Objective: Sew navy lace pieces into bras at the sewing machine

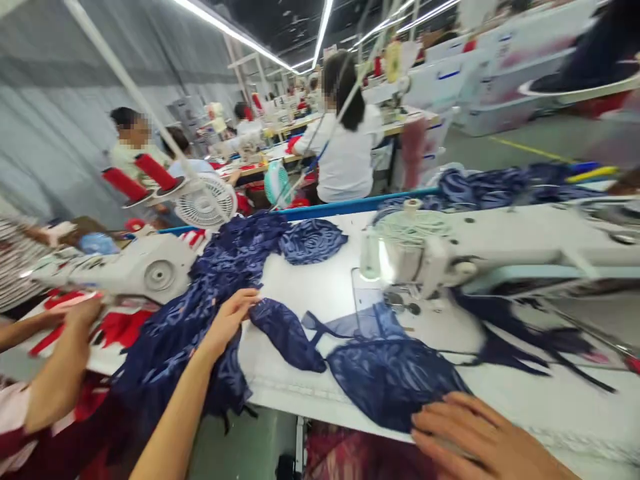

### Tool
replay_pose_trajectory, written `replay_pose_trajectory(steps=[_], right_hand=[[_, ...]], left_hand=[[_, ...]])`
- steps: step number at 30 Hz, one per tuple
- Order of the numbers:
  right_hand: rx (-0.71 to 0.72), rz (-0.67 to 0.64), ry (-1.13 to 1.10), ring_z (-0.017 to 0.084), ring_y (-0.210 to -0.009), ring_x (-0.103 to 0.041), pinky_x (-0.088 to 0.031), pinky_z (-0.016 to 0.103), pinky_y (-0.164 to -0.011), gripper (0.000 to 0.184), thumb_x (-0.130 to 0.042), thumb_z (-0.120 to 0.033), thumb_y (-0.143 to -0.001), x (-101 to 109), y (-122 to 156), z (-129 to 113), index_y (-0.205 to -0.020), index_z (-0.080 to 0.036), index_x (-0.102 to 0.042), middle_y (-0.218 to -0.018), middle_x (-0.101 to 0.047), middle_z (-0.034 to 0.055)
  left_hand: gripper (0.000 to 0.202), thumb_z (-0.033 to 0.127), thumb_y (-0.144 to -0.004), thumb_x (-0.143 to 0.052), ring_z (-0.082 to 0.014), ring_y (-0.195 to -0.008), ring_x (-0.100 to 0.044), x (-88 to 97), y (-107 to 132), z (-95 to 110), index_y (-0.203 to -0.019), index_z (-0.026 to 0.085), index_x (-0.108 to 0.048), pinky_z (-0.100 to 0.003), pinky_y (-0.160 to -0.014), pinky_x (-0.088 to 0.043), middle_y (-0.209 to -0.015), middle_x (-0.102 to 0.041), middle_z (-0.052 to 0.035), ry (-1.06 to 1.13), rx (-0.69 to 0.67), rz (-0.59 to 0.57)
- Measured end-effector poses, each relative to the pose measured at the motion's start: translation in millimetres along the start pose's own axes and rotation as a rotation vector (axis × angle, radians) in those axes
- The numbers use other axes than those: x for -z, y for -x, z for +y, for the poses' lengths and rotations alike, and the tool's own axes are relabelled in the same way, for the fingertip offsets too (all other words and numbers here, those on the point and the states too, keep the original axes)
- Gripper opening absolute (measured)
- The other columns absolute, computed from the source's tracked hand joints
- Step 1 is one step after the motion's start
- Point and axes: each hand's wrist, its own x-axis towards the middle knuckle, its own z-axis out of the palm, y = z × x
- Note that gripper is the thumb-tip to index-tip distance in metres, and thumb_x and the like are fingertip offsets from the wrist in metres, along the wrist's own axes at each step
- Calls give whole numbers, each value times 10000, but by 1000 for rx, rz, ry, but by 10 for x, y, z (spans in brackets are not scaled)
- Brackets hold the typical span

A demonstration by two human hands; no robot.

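A navy lace bra lies across the white sewing table, its left cup (290, 337) and right cup (395, 380) joined by a narrow middle. My left hand (231, 321) has its fingers closed at the outer end of the left cup. Stretched fingers of my right hand (475, 433) rest over the lower right edge of the right cup. Sheer navy mesh (385, 321) runs behind the cups to the needle area of the sewing machine (415, 267). A heap of navy lace pieces (220, 267) hangs over the table beside my left hand.
Another navy lace piece (313, 241) lies at the back. Dark straps (515, 340) lie under the machine arm. At left, a co-worker's hands (83, 317) handle red fabric near a second machine (150, 270). A white fan (207, 200) and red thread cones (156, 172) stand beyond.
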Motion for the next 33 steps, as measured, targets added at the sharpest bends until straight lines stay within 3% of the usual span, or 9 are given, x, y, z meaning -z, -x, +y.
replay_pose_trajectory(steps=[6,9,12,14,17,20,23,29,33], right_hand=[[-468,125,320,203,-708,-701,-522,299,-551,397,-300,-184,-1017,166,-25,135,-981,-208,-695,-908,-750,76],[-513,141,221,175,-658,-692,-522,277,-539,307,-366,-228,-1016,111,-159,50,-1006,-188,-671,-852,-738,57],[-335,210,105,180,-815,-693,-543,314,-793,262,-406,-143,-980,146,-293,-109,-1067,-193,-648,-895,-728,47],[-351,283,69,195,-867,-676,-524,321,-826,202,-476,-148,-956,189,-341,-185,-1080,-192,-629,-920,-714,57],[-567,313,-156,181,-848,-658,-527,279,-747,120,-520,-225,-955,177,-357,-214,-1043,-202,-598,-934,-683,54],[-752,104,-653,135,-694,-624,-508,229,-604,207,-419,-307,-1010,107,-399,-145,-900,-228,-575,-796,-649,-1],[-863,-39,-932,121,-588,-584,-482,215,-531,295,-396,-384,-1024,82,-500,73,-812,-225,-527,-678,-617,-29],[-343,29,-152,226,-1033,-636,-483,388,-882,352,-380,-79,-927,-65,-511,707,-1124,-202,-646,-1147,-695,86],[-241,-27,-20,242,-1027,-608,-452,400,-870,292,-430,-112,-955,-226,-359,679,-1146,-160,-645,-1149,-684,101]], left_hand=[[250,361,-949,-439,-297,-1048,-636,-377,162,357,-1002,282,-670,-585,-989,-470,-1027,-687,-50,-323,-214,177],[315,302,-1016,-342,-271,-1031,-647,-987,320,732,-1190,268,-602,-520,-938,-523,-1072,-686,-95,-382,-617,-117],[507,476,-947,-560,-250,-1189,-592,-1494,426,1090,-1377,220,-479,-434,-1092,-446,-1244,-645,-102,-383,-849,-563],[424,468,-967,-543,-204,-1048,-644,-1636,468,1267,-1288,190,-536,-444,-1168,-342,-1077,-690,-65,-403,-905,-750],[258,318,-1037,-400,-137,-764,-625,-1592,539,1408,-1033,180,-618,-364,-1070,-425,-798,-646,-2,-402,-806,-739],[290,262,-1036,-351,-136,-720,-579,-1480,563,1422,-956,192,-621,-240,-719,-493,-801,-608,-17,-326,-627,-570],[235,263,-1023,-403,-144,-753,-578,-1532,402,1324,-939,209,-615,-238,-677,-447,-828,-595,-13,-343,-480,-391],[187,251,-972,-545,-180,-811,-603,-2070,-72,810,-807,198,-616,-263,-722,-436,-835,-617,-21,-531,-287,-303],[107,292,-948,-603,-174,-823,-619,-2155,47,581,-892,208,-641,-255,-726,-440,-869,-652,-10,-501,-270,-333]])
